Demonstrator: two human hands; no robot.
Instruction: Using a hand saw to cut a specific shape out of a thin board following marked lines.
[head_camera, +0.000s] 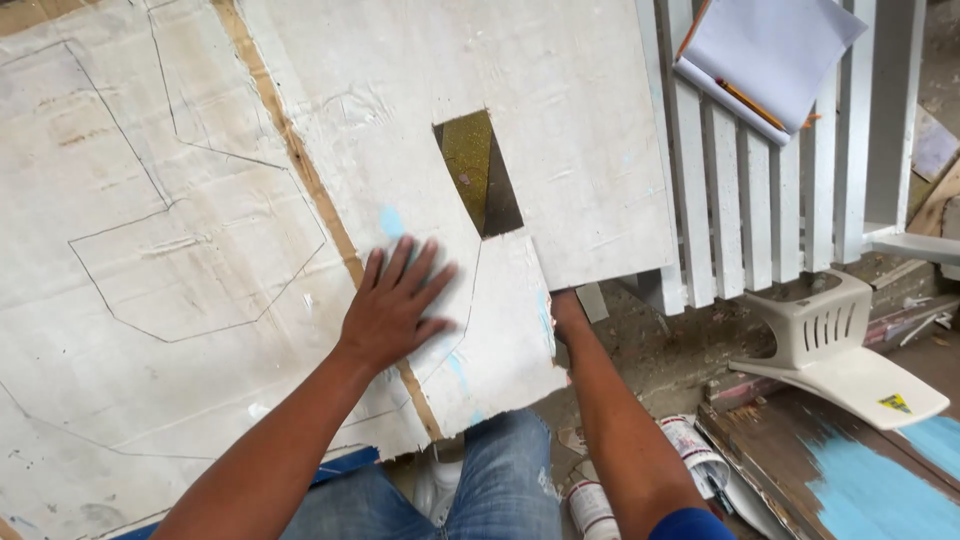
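Soft even daylight, faint shadows, sharp focus, no glare.

Left hand (395, 300) flat, fingers spread, on white cardboard sheet (200, 230) with pencil outlines, just below-left of the cut-out slot (478, 172). Right hand (568, 312) grips the sheet's lower right edge, fingers hidden underneath. White slatted bench (760, 200) right of sheet, notepad with pencil (765, 55) on it.
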